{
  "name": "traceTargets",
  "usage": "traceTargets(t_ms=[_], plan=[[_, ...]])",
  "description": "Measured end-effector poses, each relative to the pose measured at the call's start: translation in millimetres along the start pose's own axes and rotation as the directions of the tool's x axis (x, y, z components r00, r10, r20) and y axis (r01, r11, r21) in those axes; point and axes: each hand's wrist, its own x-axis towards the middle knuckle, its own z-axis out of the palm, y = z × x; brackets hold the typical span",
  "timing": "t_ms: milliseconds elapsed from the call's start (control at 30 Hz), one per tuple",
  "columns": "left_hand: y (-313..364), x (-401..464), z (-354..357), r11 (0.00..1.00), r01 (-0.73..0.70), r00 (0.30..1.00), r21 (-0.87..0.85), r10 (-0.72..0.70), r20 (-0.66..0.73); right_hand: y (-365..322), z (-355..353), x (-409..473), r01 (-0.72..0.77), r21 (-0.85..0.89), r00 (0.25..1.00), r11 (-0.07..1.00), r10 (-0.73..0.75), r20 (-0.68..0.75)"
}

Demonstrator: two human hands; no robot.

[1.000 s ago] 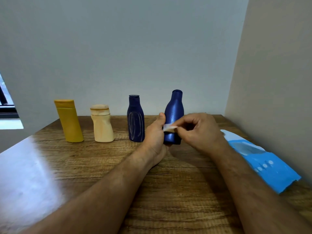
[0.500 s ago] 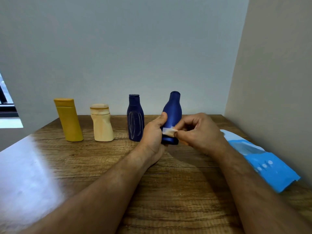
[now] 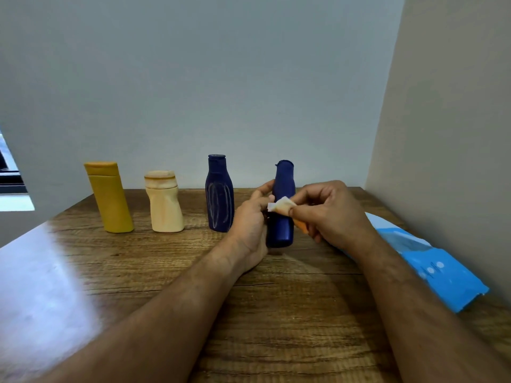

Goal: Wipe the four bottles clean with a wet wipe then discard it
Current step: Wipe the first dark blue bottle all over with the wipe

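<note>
Four bottles are on the wooden table (image 3: 138,272). A yellow bottle (image 3: 109,197), a cream bottle (image 3: 164,203) and a dark blue bottle (image 3: 219,193) stand in a row at the back. My left hand (image 3: 250,222) grips the fourth, a blue bottle (image 3: 282,225), held upright just above the table. My right hand (image 3: 329,214) pinches a small folded wet wipe (image 3: 280,205), white with orange stains, against the bottle's middle.
A blue wet-wipe pack (image 3: 431,261) lies along the right wall (image 3: 456,134). A grey wall rises right behind the bottles. A window edge (image 3: 8,178) shows at far left.
The blue bottle has come toward me and dropped lower in my left hand. My right hand keeps the wipe on the bottle's middle and has shifted slightly.
</note>
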Motion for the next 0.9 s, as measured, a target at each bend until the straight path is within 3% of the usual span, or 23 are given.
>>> traceTargets(t_ms=[233,300,500,567,733,900], plan=[[-1.5,-1.4,0.5,0.999,0.023,0.999,-0.023,-0.023,0.037,2.2,5.0,9.2,0.046,0.042,0.959,0.998,-0.033,-0.281],[-3.2,-1.3,1.4,0.999,0.03,0.999,-0.03,-0.029,0.034,2.5,2.4,8.7,0.044,0.047,0.964,0.998,-0.03,-0.265],[3.9,-2.0,-1.1,0.998,-0.028,0.999,-0.061,0.03,0.02,-0.4,-6.1,3.6,-0.051,0.072,0.998,0.996,0.054,-0.03],[3.6,-2.4,-1.9,0.999,-0.036,0.997,-0.03,0.038,0.066,0.6,-4.2,5.1,-0.022,0.075,0.997,0.997,0.027,-0.075],[-2.1,-4.0,2.8,0.998,-0.024,0.994,0.065,0.017,0.109,8.5,-3.8,13.3,-0.022,0.022,0.93,1.0,0.028,-0.367],[1.2,-4.0,4.0,0.996,-0.069,0.997,0.064,0.068,0.023,9.0,-4.8,13.3,-0.045,0.076,0.942,0.996,0.068,-0.33]])
